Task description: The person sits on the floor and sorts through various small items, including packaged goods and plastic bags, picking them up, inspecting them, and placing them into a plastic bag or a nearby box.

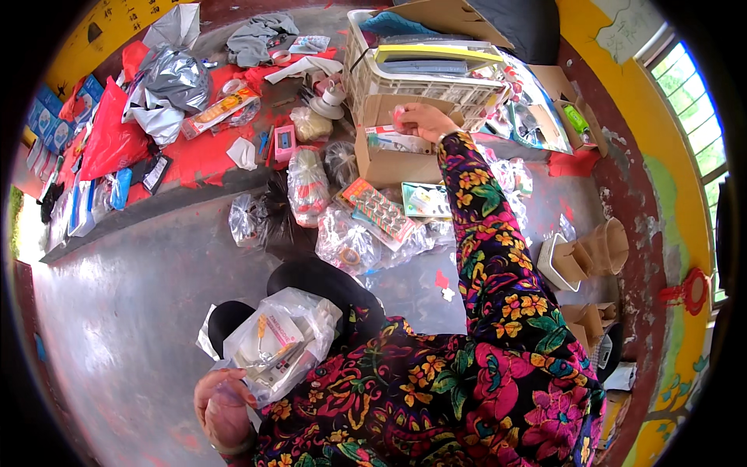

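My right hand (pixel 426 122) reaches far forward over an open cardboard box (pixel 397 165), its fingers closed on a small pink thing (pixel 399 117) too small to name. Below that hand, a flat white-and-red package (pixel 397 138) lies inside the box. Low at the left, my left hand (pixel 226 409) curls round the edge of a clear plastic bag (pixel 319 311) resting on my lap. Through the film I see white packages and a card with a yellow-and-metal item (pixel 276 335). Bagged goods and a red card of small dark items (pixel 381 208) lie in front of the box.
A cream plastic crate (pixel 428 89) full of goods stands behind the box. On the red-topped ledge lie a silver bag (pixel 175 78), a red bag (pixel 113 140) and a pink boxed item (pixel 284 143). At the right are a white basket (pixel 554 265) and cardboard boxes (pixel 605 247).
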Motion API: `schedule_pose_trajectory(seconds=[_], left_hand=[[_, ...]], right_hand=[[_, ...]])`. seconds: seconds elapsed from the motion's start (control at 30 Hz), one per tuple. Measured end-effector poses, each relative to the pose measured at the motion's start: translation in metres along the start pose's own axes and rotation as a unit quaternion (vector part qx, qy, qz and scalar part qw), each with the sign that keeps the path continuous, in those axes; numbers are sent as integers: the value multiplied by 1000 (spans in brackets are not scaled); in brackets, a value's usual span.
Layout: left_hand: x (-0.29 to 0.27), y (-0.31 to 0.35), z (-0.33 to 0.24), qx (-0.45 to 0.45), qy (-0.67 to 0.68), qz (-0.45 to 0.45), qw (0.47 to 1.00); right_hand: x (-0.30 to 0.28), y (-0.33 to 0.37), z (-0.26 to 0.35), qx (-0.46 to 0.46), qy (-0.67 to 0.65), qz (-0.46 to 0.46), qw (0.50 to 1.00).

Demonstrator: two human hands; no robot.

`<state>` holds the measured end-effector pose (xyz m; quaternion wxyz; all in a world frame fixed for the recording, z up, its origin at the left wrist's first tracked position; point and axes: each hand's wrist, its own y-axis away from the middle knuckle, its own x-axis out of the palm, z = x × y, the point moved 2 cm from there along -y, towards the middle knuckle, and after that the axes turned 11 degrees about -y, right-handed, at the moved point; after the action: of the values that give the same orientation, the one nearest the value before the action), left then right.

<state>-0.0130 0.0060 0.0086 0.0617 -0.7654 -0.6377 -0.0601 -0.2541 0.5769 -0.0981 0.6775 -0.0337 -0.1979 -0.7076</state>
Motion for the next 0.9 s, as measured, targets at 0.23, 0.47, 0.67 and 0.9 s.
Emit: schedule_pose_trajectory(seconds=[0.23, 0.47, 0.67, 0.9], left_hand=[[4, 1, 1, 11, -1, 20, 1000], [3, 2, -1, 34, -4, 26, 999], [-2, 6, 0, 16, -2, 32, 999], [0, 3, -2, 26, -3, 29, 999]], right_hand=[[46, 61, 20, -71, -208, 72, 973], [92, 98, -6, -75, 19, 91, 993], [112, 104, -92, -179, 475, -41, 861], [92, 93, -140, -191, 570, -137, 788]])
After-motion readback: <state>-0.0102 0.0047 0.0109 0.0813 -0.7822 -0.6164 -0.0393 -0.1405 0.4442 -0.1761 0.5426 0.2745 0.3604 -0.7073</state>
